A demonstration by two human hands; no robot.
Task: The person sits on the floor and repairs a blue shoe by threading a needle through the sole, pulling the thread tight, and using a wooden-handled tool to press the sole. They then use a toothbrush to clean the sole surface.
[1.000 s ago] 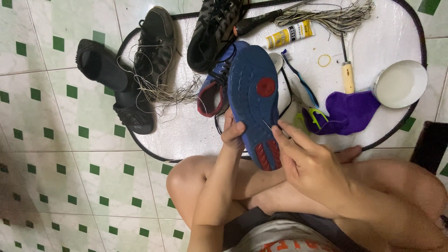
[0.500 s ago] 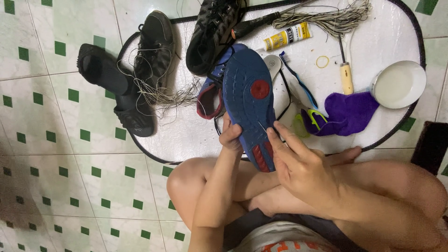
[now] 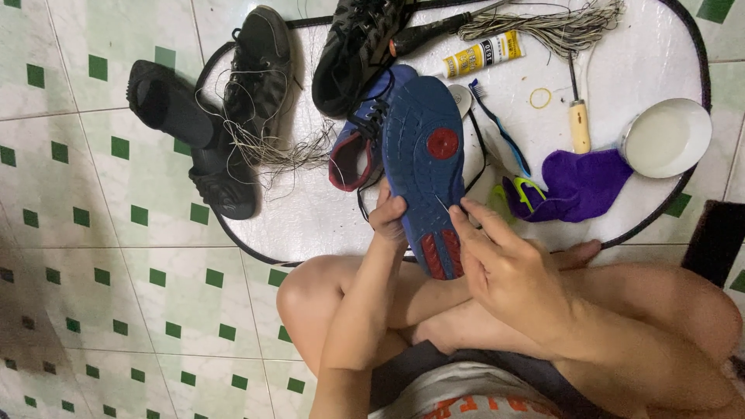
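Observation:
A blue sneaker [image 3: 425,159] is held sole-up over my crossed legs, its sole blue with a red round patch and red heel treads. My left hand [image 3: 388,213] grips the shoe's left edge near the heel. My right hand [image 3: 504,264] pinches at the sole's right edge, where a thin thread or needle [image 3: 441,204] shows against the blue. A second blue and red shoe [image 3: 358,147] lies just behind it on the white mat [image 3: 310,217].
On the mat lie a black shoe [image 3: 358,46], another black shoe [image 3: 260,74] tangled in thread, a glue tube [image 3: 483,54], a thread bundle [image 3: 551,27], an awl [image 3: 578,116], a toothbrush [image 3: 500,128], purple cloth [image 3: 582,185] and a white bowl [image 3: 667,138]. Black sandals [image 3: 194,140] overlap the mat's edge.
The shoe has tipped slightly left and closer to me. My right hand fingers have shifted along the sole's edge near the heel.

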